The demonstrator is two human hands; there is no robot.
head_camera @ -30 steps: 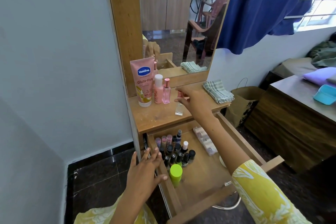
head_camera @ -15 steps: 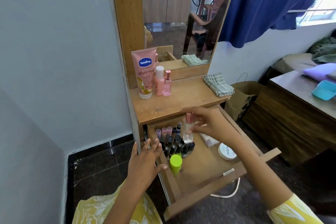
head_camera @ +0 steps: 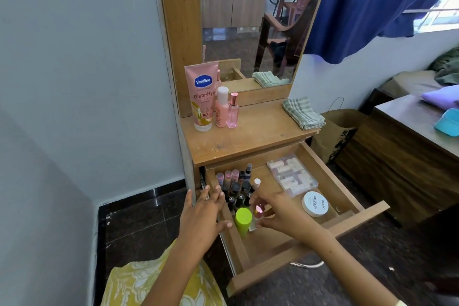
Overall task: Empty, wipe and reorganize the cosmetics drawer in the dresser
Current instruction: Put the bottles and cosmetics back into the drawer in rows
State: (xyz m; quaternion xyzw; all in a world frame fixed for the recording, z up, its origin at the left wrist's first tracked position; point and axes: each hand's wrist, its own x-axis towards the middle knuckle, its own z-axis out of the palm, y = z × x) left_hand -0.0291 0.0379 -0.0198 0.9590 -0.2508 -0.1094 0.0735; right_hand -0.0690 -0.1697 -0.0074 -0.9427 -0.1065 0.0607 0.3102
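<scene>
The wooden drawer [head_camera: 330, 179] of the dresser stands pulled out. Inside it at the left are several small dark and pink bottles [head_camera: 236, 186] in rows, with a lime-green bottle [head_camera: 243, 221] in front of them. My right hand [head_camera: 275, 213] holds a small clear bottle with a pink cap [head_camera: 258, 213] upright, right beside the green bottle. My left hand [head_camera: 206, 211] rests open on the drawer's left wall. A clear case of small tubes [head_camera: 291, 176] and a round white nail polish jar [head_camera: 315, 204] lie at the drawer's right.
On the dresser top [head_camera: 250, 136] stand a pink Vaseline tube [head_camera: 202, 99], a pink bottle with white cap [head_camera: 221, 107] and a pink perfume bottle [head_camera: 233, 110]; a folded checked cloth [head_camera: 303, 112] lies at its right. A paper bag [head_camera: 335, 129] and a low wooden cabinet [head_camera: 402, 156] stand further right.
My right hand lifted the small pink-capped bottle off the dresser top and brought it down into the drawer beside the green bottle. My left hand stayed on the drawer's left wall.
</scene>
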